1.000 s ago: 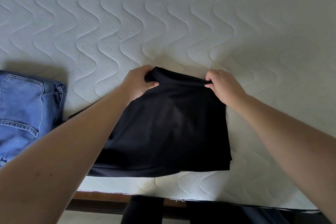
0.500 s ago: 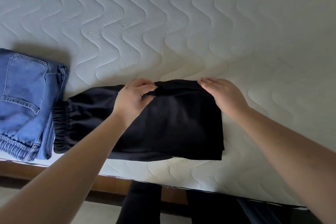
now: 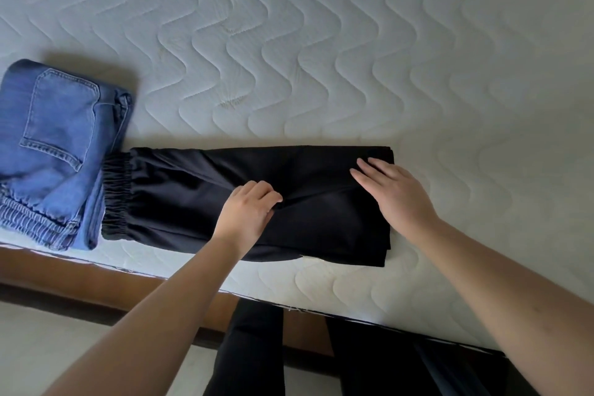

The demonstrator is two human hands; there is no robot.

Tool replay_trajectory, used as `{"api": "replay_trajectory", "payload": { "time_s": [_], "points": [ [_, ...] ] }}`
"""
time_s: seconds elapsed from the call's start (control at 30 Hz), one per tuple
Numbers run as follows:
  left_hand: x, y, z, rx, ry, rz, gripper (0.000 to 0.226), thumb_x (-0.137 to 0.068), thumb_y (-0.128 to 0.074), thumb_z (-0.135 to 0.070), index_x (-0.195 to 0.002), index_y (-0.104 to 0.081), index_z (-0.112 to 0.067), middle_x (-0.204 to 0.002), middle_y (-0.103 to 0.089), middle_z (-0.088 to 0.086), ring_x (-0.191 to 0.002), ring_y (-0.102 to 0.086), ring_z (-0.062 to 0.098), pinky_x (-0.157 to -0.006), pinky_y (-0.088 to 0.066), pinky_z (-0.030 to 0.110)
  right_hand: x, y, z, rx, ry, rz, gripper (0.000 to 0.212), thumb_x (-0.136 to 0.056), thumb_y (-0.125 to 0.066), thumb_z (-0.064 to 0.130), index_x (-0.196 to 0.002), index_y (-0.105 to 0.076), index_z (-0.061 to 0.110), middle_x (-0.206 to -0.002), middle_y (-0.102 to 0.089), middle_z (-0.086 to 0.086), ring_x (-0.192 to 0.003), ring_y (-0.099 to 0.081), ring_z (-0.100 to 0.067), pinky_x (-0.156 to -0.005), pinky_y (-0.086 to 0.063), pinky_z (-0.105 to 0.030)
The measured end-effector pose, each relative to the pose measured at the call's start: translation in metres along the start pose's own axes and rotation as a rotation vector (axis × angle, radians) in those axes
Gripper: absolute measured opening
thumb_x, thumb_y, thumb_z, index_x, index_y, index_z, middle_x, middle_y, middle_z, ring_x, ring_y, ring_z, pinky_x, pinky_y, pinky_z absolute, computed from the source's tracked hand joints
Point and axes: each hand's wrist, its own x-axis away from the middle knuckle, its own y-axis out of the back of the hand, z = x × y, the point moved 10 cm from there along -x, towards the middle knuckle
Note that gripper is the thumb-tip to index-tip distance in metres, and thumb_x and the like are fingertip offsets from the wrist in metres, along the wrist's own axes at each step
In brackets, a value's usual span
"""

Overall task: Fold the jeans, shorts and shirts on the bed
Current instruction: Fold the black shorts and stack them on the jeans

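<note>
A pair of black shorts point(image 3: 180, 190) with an elastic waistband lies folded lengthwise near the front edge of the bed, waistband to the left. My left hand point(image 3: 249, 210) rests on the middle of the shorts, fingers curled and pinching a bunch of the black cloth. My right hand point(image 3: 390, 190) lies flat and open on the right end of the shorts, pressing down. Folded blue jeans point(image 3: 54, 145) sit at the left, touching the waistband.
The white quilted mattress point(image 3: 321, 51) stretches wide beyond and right of the shorts. Its front edge and a brown wooden bed frame point(image 3: 96, 280) run below. My dark-clothed legs point(image 3: 254, 347) stand against the frame, with pale floor to the left.
The lifted black cloth was brought down and now lies flat. My right hand let go and flattened on the right end. My left hand moved toward the middle. The view shifted left, showing the jeans.
</note>
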Motion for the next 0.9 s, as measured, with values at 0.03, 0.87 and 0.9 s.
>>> {"api": "replay_trajectory", "payload": {
  "time_s": [0.03, 0.87, 0.9],
  "points": [
    [0.002, -0.003, 0.002, -0.015, 0.014, 0.007, 0.029, -0.067, -0.078, 0.006, -0.09, -0.072, -0.009, -0.087, -0.065, 0.007, -0.073, -0.061, 0.028, -0.068, -0.055, 0.038, 0.001, -0.002, 0.002, 0.006, 0.0, 0.0, 0.066, -0.068, -0.065, -0.018, -0.129, -0.062, 0.005, -0.134, -0.06, -0.013, -0.122, -0.058, -0.034, -0.095, -0.05, -0.046],
    [-0.022, -0.047, 0.103, -0.225, 0.463, 0.163, 0.066, -0.1, -0.013, -0.055, -0.155, 0.009, -0.028, -0.164, 0.005, 0.0, -0.151, 0.002, 0.021, -0.121, -0.003, 0.049, -0.083, -0.064, 0.083, -0.037, -0.179, 0.057, 0.059, -0.102, -0.038, 0.042, -0.154, -0.027, 0.017, -0.161, -0.021, -0.005, -0.148, -0.023, -0.021, -0.121, -0.016, -0.042],
    [-0.011, -0.049, 0.108, -0.26, 0.459, 0.166, 0.068, -0.099, -0.013, -0.058, -0.155, 0.01, -0.028, -0.164, 0.006, 0.001, -0.151, 0.002, 0.023, -0.121, -0.001, 0.051, -0.077, -0.068, 0.076, -0.023, -0.181, 0.061, 0.061, -0.101, -0.038, 0.046, -0.154, -0.026, 0.019, -0.162, -0.02, -0.004, -0.149, -0.02, -0.02, -0.121, -0.016, -0.042]
  ]
}}
